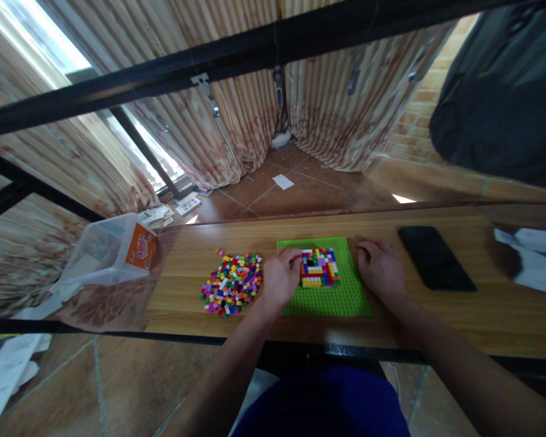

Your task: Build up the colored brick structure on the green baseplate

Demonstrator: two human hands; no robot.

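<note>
Build on baseplate: left hand hides its left edge, so can't tell if it's pinching a brick. Right hand loosely curled on baseplate edge, holding nothing.

Black phone, clear plastic tub

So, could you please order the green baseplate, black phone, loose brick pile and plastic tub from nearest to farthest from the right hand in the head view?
1. green baseplate: the right hand rests at its right edge.
2. black phone: just to the right.
3. loose brick pile: left of the baseplate.
4. plastic tub: far left, tipped over.
</note>
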